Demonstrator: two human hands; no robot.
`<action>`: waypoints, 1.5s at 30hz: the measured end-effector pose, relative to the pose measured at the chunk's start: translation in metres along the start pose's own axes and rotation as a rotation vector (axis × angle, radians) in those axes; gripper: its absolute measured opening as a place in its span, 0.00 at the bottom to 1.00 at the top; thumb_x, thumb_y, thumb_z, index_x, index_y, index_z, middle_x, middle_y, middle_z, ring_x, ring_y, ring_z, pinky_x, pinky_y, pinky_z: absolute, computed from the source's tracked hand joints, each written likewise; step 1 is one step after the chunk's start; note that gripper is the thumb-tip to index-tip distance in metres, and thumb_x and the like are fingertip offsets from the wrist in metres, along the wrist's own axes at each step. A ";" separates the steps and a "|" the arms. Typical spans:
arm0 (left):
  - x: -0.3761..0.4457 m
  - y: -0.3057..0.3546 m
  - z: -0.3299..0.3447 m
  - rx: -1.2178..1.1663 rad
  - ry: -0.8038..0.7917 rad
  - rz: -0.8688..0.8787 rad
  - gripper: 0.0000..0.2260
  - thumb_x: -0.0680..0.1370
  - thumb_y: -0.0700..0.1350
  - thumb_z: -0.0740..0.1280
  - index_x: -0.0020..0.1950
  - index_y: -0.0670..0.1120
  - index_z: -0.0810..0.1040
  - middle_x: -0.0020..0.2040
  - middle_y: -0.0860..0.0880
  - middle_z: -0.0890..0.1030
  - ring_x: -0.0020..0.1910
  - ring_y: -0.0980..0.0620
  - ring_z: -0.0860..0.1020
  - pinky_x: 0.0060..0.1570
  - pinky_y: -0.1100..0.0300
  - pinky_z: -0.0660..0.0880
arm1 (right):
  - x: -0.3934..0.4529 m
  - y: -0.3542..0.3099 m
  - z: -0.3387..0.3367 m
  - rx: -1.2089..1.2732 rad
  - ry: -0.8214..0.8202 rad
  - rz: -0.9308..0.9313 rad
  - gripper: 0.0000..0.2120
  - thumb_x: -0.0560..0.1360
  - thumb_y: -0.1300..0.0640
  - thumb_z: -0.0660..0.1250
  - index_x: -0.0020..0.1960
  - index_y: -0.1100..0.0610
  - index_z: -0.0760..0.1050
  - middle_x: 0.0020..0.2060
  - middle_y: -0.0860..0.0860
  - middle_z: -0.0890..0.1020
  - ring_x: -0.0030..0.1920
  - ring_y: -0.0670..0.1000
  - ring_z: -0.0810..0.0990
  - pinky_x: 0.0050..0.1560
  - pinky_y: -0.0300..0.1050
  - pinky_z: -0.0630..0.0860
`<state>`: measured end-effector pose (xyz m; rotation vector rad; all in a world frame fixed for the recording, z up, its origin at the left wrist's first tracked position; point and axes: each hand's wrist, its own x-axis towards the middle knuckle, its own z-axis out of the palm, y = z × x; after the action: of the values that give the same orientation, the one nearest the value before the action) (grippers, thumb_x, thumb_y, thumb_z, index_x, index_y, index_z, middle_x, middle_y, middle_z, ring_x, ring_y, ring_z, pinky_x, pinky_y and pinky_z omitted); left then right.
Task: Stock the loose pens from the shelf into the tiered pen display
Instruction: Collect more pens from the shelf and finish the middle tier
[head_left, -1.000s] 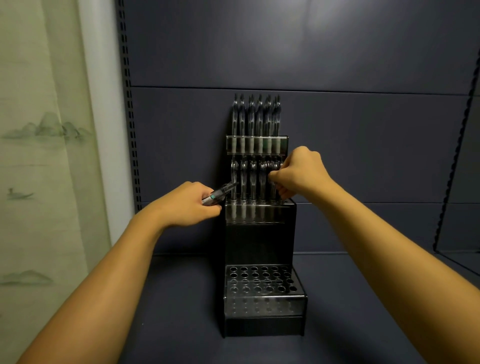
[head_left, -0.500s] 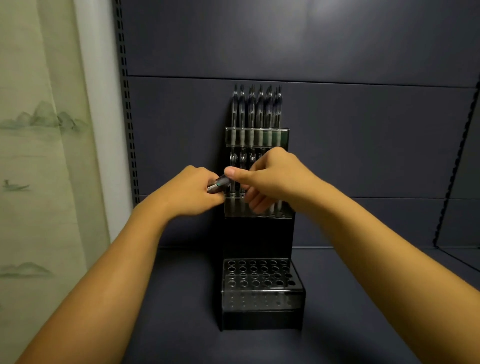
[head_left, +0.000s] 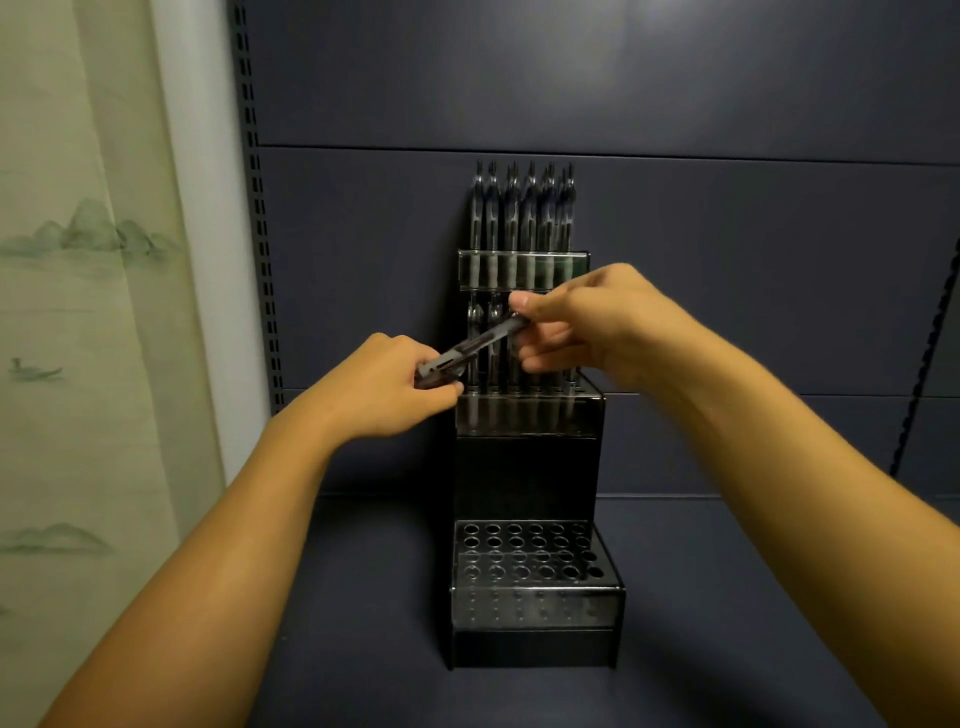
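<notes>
A black tiered pen display (head_left: 527, 467) stands on the dark shelf against the back panel. Its top tier (head_left: 523, 270) and middle tier (head_left: 524, 410) hold rows of upright pens; the bottom tier (head_left: 535, 558) shows several open holes. My left hand (head_left: 387, 392) grips a small bunch of pens in front of the middle tier's left end. One dark pen (head_left: 480, 343) slants up and to the right from that bunch. My right hand (head_left: 587, 325) pinches its upper end between thumb and fingers.
The dark shelf floor (head_left: 363, 623) stretches around the display. A slotted upright (head_left: 260, 234) runs down the left, with a pale curtain (head_left: 78, 312) printed with landscapes beside it. Another upright (head_left: 930, 338) edges the right.
My right hand left the middle tier's pens, came over to my left hand and took hold of a pen's end, drawing it out up and right. The camera has tilted down slightly.
</notes>
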<state>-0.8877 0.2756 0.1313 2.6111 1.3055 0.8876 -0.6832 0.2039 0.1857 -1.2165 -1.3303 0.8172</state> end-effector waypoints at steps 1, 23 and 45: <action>0.001 0.000 0.000 0.002 0.004 0.001 0.17 0.79 0.53 0.69 0.34 0.46 0.72 0.27 0.52 0.71 0.24 0.57 0.66 0.26 0.65 0.62 | 0.001 -0.003 -0.005 0.034 -0.009 0.009 0.13 0.75 0.60 0.75 0.51 0.70 0.81 0.33 0.59 0.84 0.33 0.54 0.84 0.39 0.48 0.85; 0.012 -0.012 -0.001 0.011 -0.002 -0.012 0.12 0.75 0.45 0.70 0.35 0.42 0.75 0.26 0.51 0.71 0.25 0.55 0.65 0.29 0.58 0.63 | 0.033 -0.004 -0.055 -0.163 0.296 -0.364 0.06 0.73 0.61 0.77 0.45 0.62 0.81 0.39 0.56 0.83 0.34 0.52 0.84 0.44 0.47 0.85; 0.007 -0.001 -0.002 0.046 -0.032 0.042 0.11 0.76 0.46 0.69 0.37 0.40 0.77 0.27 0.50 0.72 0.25 0.55 0.64 0.28 0.59 0.63 | 0.019 0.024 -0.050 -0.783 0.204 -0.112 0.17 0.70 0.50 0.79 0.41 0.66 0.83 0.34 0.58 0.86 0.34 0.53 0.87 0.42 0.46 0.85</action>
<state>-0.8859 0.2814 0.1363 2.6851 1.2827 0.8286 -0.6271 0.2184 0.1763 -1.7448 -1.5820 0.0562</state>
